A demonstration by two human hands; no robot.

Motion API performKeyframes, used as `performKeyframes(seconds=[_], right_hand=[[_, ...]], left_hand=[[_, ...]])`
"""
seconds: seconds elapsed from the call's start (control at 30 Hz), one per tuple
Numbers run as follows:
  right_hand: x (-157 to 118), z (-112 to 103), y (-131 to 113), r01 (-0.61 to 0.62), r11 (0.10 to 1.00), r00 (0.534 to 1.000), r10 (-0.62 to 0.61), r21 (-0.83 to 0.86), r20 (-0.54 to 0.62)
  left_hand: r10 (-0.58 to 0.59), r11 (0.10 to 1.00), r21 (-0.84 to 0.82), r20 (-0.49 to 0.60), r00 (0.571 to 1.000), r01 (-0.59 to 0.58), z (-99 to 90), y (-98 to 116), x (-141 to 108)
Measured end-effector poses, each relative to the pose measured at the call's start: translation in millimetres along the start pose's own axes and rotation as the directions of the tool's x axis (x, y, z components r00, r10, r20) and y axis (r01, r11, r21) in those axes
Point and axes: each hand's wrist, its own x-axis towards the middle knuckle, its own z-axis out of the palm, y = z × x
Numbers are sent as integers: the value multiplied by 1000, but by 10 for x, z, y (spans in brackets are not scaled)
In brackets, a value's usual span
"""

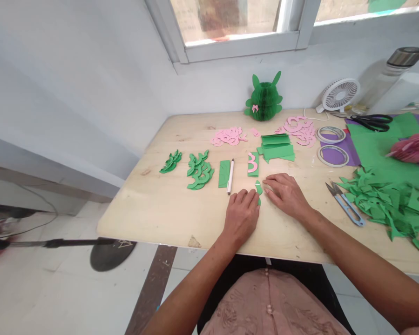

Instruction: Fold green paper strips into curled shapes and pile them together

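- Two piles of green cutouts (200, 176) lie leftmost on the desk (153, 204).
- One green card (224, 174), one white pen (231, 174).
- The left hand (242, 215), fingers close together, touches one curved green piece (258, 186) by its fingertips; whether it pinches, I can't tell.
- The right hand (289, 194) rests just right of that piece, thumb and fingers slightly apart.
- Two tape rings (333, 164), print too small to read; one blue-handled snips (353, 213).
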Motion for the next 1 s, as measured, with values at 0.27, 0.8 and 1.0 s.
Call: performKeyframes(seconds=[0.27,0.8,1.0], right_hand=[[124,-45,-82,-77,994,992,84,-77,90],[360,65,-278,-484,872,873,476,73,102],[302,147,-282,-498,826,863,502,264,60]], left_hand=[[3,1000,-14,-4,1000,-3,3,8,-8],[25,999,-22,-35,999,-26,42,9,-24],[19,999,-42,-61,998,-21,45,25,-16]])
